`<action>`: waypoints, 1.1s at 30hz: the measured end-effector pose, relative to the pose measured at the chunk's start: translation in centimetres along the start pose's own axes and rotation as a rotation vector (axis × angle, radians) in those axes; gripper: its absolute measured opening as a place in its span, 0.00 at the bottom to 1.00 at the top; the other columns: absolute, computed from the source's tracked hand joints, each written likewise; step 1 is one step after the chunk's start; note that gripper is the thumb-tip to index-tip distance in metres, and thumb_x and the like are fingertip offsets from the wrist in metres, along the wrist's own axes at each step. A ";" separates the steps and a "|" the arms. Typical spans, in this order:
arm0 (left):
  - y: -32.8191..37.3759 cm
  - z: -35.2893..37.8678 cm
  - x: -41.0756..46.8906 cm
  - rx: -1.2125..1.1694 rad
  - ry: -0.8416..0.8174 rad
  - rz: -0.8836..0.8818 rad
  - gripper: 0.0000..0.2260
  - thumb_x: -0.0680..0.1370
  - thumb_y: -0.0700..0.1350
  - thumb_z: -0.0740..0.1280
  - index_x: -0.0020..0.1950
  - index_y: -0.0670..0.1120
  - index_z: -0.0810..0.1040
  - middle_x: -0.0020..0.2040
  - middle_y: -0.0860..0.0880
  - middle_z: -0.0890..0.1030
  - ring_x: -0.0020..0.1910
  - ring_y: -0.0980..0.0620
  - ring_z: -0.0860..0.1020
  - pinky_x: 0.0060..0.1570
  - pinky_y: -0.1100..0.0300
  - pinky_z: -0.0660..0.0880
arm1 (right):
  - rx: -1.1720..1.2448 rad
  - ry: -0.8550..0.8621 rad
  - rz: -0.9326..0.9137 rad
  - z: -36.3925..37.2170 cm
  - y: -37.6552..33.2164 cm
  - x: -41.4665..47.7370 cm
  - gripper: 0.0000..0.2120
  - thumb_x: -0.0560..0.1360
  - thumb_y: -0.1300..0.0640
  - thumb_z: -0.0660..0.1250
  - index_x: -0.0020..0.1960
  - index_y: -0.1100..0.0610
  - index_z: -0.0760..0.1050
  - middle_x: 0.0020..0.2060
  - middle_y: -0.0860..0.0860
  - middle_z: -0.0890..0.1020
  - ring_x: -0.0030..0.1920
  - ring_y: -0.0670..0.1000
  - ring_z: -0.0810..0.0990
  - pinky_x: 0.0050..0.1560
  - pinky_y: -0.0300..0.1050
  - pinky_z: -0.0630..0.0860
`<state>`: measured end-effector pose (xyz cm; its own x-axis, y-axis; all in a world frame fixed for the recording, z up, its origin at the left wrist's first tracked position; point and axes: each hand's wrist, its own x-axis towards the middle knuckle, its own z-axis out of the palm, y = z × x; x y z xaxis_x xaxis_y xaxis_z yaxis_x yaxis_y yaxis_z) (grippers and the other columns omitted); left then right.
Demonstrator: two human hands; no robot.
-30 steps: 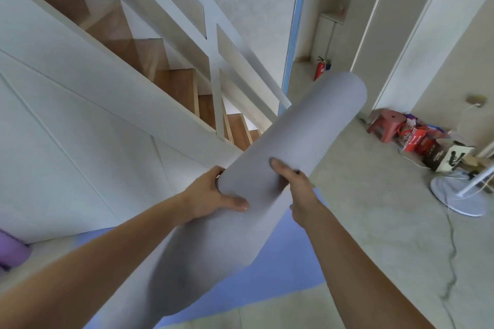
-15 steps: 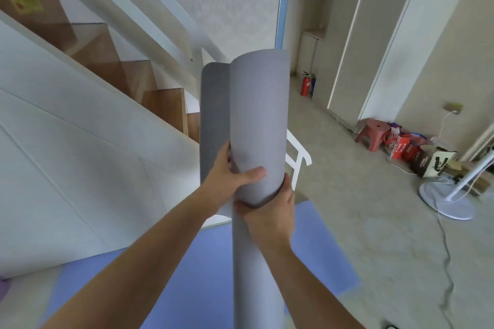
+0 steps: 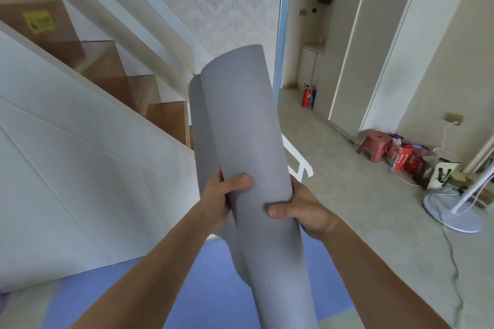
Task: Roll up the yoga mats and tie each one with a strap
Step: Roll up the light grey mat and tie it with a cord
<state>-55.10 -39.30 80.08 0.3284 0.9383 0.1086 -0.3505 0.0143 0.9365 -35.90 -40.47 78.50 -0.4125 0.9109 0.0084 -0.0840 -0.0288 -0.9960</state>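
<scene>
A: Task thing, looks?
B: Grey yoga mat (image 3: 248,128), rolled into a loose tube, plain matte surface. The outer flap stood off the roll along its left side.
A: Axis?
B: Long axis was near upright and a bit tilted. The top end leaned up and left toward the staircase (image 3: 160,120), and the lower end ran down-right out of the bottom of the view. Couldn't tell if it touched the floor (image 3: 374,222).
A: Where?
B: In both hands in front of the person, over the far edge of the blue mat (image 3: 208,291), which lay flat on the floor.
A: Hands?
B: Left hand (image 3: 222,195) grasped the roll's left side, thumb across the front, fingers behind. Right hand (image 3: 304,208) grasped the right side, slightly lower, thumb pressed on the front.
A: Rest?
B: Red fire extinguisher (image 3: 307,95) by the far wall. Red stool (image 3: 374,141) and white fan base (image 3: 451,211) on the right.
</scene>
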 end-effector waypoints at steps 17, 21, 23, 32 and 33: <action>1.4 2.7 -1.6 0.486 0.785 0.124 0.51 0.54 0.59 0.84 0.72 0.57 0.64 0.62 0.61 0.75 0.58 0.53 0.78 0.59 0.51 0.78 | -0.435 0.494 -0.047 7.9 2.4 -0.9 0.59 0.53 0.41 0.83 0.75 0.39 0.55 0.69 0.38 0.69 0.67 0.44 0.73 0.60 0.44 0.77; 2.8 1.4 -2.3 0.422 0.535 0.229 0.47 0.53 0.54 0.84 0.69 0.49 0.70 0.62 0.53 0.80 0.57 0.49 0.82 0.51 0.47 0.82 | -0.155 -0.003 -0.116 2.6 -0.9 -0.6 0.51 0.60 0.67 0.80 0.75 0.44 0.60 0.65 0.43 0.77 0.66 0.49 0.77 0.55 0.42 0.79; 3.4 1.2 -2.1 0.357 0.449 0.251 0.43 0.54 0.50 0.83 0.67 0.48 0.72 0.60 0.50 0.82 0.56 0.47 0.82 0.48 0.49 0.82 | -0.139 -0.123 -0.096 1.4 -2.0 -0.3 0.47 0.61 0.69 0.78 0.75 0.50 0.62 0.65 0.52 0.78 0.66 0.54 0.77 0.56 0.47 0.78; 3.1 3.6 -1.8 0.425 0.499 0.272 0.57 0.55 0.54 0.82 0.78 0.54 0.56 0.70 0.59 0.71 0.65 0.61 0.74 0.62 0.59 0.75 | -0.246 0.409 -0.076 4.6 1.1 -0.5 0.49 0.52 0.45 0.86 0.67 0.39 0.65 0.59 0.42 0.81 0.58 0.46 0.81 0.55 0.52 0.80; 2.9 4.0 -1.9 0.468 0.544 0.281 0.60 0.54 0.57 0.83 0.78 0.56 0.54 0.71 0.60 0.69 0.67 0.60 0.72 0.63 0.57 0.74 | -0.351 0.487 -0.048 5.9 1.3 -0.6 0.49 0.51 0.38 0.83 0.66 0.36 0.63 0.58 0.39 0.79 0.56 0.42 0.80 0.55 0.47 0.80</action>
<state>-53.29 -42.43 83.94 -0.2377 0.9247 0.2975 0.0901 -0.2839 0.9546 -41.13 -43.50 77.77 0.0544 0.9940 0.0951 0.2470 0.0789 -0.9658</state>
